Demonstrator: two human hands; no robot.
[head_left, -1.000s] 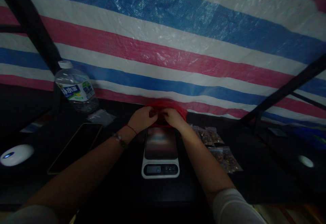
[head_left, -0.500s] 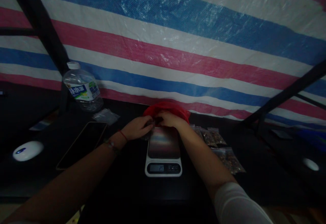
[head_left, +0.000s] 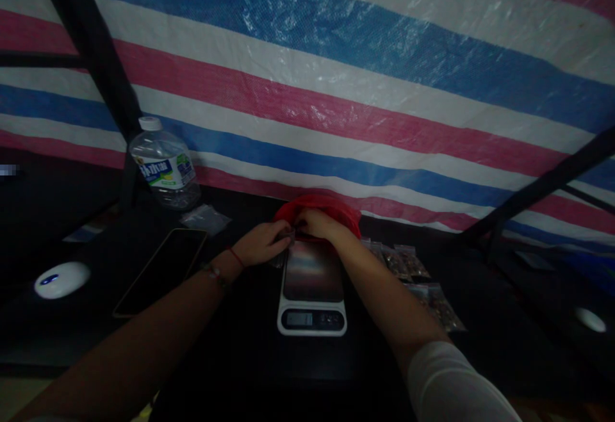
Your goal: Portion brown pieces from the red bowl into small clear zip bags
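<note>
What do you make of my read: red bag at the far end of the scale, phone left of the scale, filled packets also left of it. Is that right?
One slip: the filled packets lie to the right of the scale, as the head view shows. The red bag and phone are placed as you say.

- We see blue, white and pinkish-red stripes across the sheet (head_left: 336,89).
- Our bag (head_left: 339,211) is plain red.
- Our scale (head_left: 313,289) is white with a silvery-grey plate (head_left: 313,268).
- Our packets (head_left: 441,310) are clear and mottled brown.
- Our desk (head_left: 494,307) is black.
- Our sleeve (head_left: 446,374) is white, our wrist cord (head_left: 235,257) red.
</note>
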